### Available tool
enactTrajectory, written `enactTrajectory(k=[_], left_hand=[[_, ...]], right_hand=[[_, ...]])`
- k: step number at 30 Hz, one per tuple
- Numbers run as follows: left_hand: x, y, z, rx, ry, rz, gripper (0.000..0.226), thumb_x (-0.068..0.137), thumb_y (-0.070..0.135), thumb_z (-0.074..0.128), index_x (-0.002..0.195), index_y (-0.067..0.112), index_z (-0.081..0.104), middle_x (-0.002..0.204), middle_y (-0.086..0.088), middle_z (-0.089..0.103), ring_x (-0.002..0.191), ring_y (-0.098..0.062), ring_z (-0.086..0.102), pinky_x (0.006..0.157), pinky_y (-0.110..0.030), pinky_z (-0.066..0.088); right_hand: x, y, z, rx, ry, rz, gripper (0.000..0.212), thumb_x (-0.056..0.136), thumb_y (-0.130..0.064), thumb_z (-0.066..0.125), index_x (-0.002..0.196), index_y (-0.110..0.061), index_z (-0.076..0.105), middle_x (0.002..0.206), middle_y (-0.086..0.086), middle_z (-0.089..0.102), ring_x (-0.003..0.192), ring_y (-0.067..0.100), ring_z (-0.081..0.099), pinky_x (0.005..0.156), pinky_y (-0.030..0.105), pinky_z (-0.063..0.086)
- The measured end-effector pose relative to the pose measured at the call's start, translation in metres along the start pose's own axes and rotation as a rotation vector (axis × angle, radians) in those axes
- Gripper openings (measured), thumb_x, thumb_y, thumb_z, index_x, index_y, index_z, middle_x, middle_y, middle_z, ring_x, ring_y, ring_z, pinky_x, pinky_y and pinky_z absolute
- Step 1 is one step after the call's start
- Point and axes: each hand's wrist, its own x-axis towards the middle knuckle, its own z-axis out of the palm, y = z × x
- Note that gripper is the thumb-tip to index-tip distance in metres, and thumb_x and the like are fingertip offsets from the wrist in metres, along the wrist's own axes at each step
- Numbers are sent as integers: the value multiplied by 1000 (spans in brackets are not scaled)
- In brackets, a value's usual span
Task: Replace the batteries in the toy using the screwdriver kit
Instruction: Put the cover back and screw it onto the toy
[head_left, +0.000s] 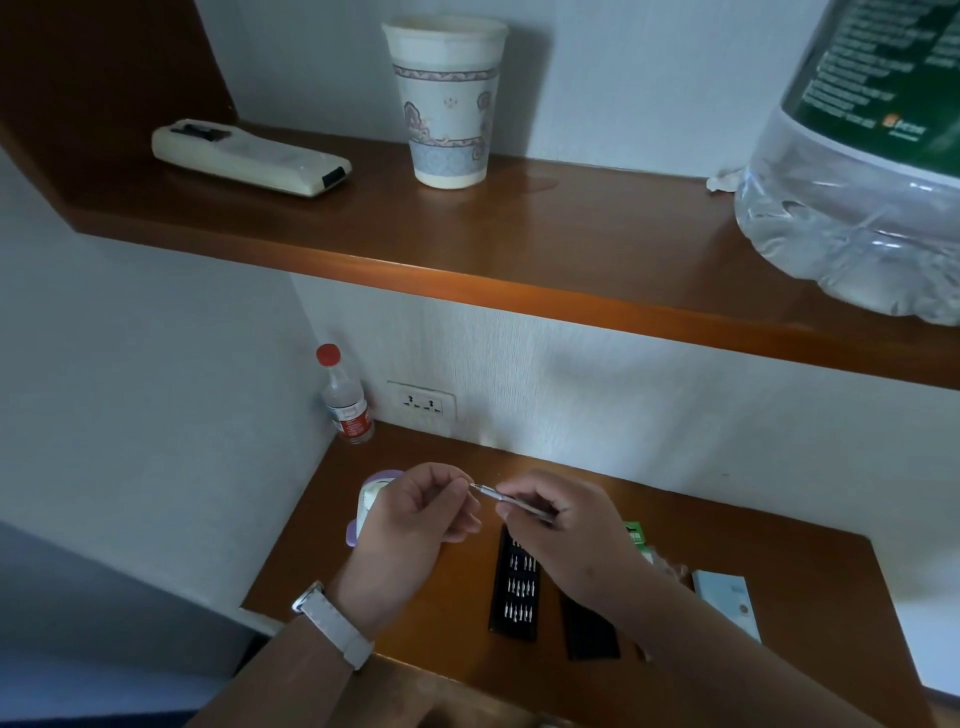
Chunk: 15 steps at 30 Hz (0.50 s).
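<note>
Head view: gripping screwdriver in right hand, pinching the bit at its tip with left hand, leaving toy on desk just behind, probably risking dropping that bit by seating it crooked

Both bare forearms reach in from the lower edge, and the two hands meet at mid-frame, almost touching. The left hand — a white watch strap on its wrist — curls its fingers and pinches the tip of a slim screwdriver. The right hand grips the shaft, fingers curled round it.
</note>
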Motion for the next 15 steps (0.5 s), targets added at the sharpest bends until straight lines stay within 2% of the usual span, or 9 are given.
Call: enactTrajectory(k=[5,10,15], left_hand=[[0,-6,-6,81,11,34,20,99,7,52,90,13,68,72,1,73,66,-11,71,59,-16,55],[0,-11,-12,89,31,31,20,100,9,53,89,14,69,72,1,72,65,-10,71,59,-16,55],[0,-17,-21,127,10,64,20,100,9,52,89,17,67,76,-3,72,66,-8,69,61,-16,54]], right_hand=[[2,-2,3,-63,20,-48,9,92,-20,67,98,-25,72,76,-24,59,65,6,55,57,14,40],[5,-5,9,-104,38,-98,8,92,-19,67,98,-22,72,69,-23,54,65,5,54,57,14,39],[7,-7,20,8,-32,-16,8,94,-21,64,96,-26,70,71,-16,60,59,5,54,53,15,42]])
